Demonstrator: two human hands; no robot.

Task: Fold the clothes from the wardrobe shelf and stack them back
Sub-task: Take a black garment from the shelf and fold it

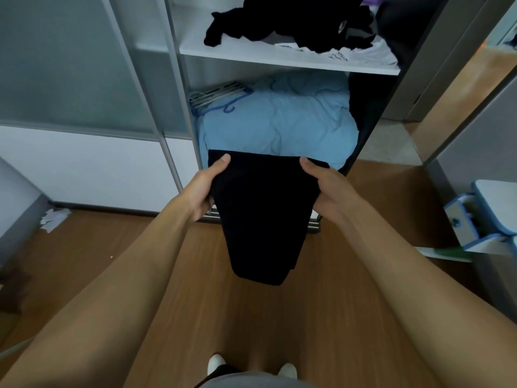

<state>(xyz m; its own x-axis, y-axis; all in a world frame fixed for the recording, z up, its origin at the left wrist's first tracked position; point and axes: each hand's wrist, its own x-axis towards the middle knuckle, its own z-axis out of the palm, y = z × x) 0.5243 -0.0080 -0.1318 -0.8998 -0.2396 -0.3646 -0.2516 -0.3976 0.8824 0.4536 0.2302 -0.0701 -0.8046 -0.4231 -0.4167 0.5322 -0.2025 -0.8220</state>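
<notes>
A folded black garment (263, 214) hangs in front of the open wardrobe, its lower end dangling over the floor. My left hand (204, 189) grips its upper left edge, thumb on top. My right hand (324, 186) grips the upper right edge the same way. On the white wardrobe shelf (279, 58) above lies a loose heap of black clothes (293, 21) on top of white garments (363, 53).
Below the shelf a light blue bundle of bedding (279, 119) fills the compartment, with hangers (218, 98) at its left. A sliding wardrobe door (70, 79) stands at the left. A blue and white drawer unit (481, 219) juts in at the right. Crumpled paper (54, 217) lies on the wooden floor.
</notes>
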